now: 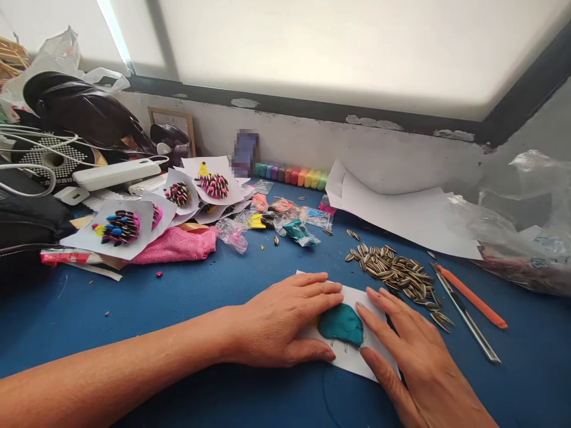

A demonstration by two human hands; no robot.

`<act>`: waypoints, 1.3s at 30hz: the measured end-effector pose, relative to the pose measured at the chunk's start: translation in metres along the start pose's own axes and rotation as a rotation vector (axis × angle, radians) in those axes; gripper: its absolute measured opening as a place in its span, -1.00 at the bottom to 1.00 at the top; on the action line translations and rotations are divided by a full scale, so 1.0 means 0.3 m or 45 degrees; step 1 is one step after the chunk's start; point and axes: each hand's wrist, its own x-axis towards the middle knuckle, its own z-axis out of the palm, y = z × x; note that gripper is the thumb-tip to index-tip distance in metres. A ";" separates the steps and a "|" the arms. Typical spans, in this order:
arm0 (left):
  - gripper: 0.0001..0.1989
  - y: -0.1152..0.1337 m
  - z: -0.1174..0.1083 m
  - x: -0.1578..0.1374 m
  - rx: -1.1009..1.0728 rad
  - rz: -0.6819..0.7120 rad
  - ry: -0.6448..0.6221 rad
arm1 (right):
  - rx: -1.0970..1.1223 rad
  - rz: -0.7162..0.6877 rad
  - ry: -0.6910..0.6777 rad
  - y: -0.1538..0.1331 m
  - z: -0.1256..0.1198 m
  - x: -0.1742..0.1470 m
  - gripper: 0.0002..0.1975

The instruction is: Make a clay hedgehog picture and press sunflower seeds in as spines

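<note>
In the head view, a person's two bare hands rest over a blue worktop. Between them, at the lower centre, a flattened dome of teal clay lies on a small white sheet. Short drawn lines show on the sheet below the clay's lower edge. The left hand reaches in from the left, palm down; its fingers are extended and released, grasping nothing, with the thumb held apart, lower on the sheet. The right hand lies along the sheet's other side, fingers also loose and outstretched, index finger and thumb tips at the clay's right edge. Whether those tips touch the clay, I cannot tell.

Just beyond the right hand is a loose heap of striped seeds. To the right of it lie an orange stick and a slim silver tool.

Farther back, small packets are scattered near a row of coloured blocks against the wall. At left, paper cards carry seed-covered shapes with bright dots, beside a pink cloth.
</note>
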 end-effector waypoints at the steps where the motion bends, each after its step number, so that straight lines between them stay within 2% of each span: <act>1: -0.30 0.001 0.001 -0.001 0.001 -0.003 -0.005 | 0.011 -0.004 0.004 -0.001 0.003 0.003 -0.57; 6: -0.31 -0.003 0.004 -0.003 0.008 0.000 -0.003 | 0.044 -0.042 0.000 0.009 0.004 0.012 -0.58; 15: -0.22 -0.011 0.014 -0.004 0.004 -0.014 0.030 | 0.067 -0.010 -0.027 0.018 0.019 0.010 -0.60; 21: -0.24 -0.014 0.017 -0.006 0.012 -0.013 0.034 | 0.096 0.045 -0.029 0.013 0.026 0.029 -0.61; 28: -0.23 -0.013 0.014 -0.003 0.001 0.000 0.041 | 0.074 0.010 -0.053 0.029 -0.017 0.032 -0.62; 34: -0.25 -0.012 0.009 -0.004 0.008 -0.022 0.011 | 0.264 -0.119 0.051 0.041 -0.053 0.017 -0.78; 39: -0.29 -0.011 0.011 -0.003 0.012 -0.031 0.013 | 0.214 -0.197 0.004 0.037 -0.041 -0.001 -0.69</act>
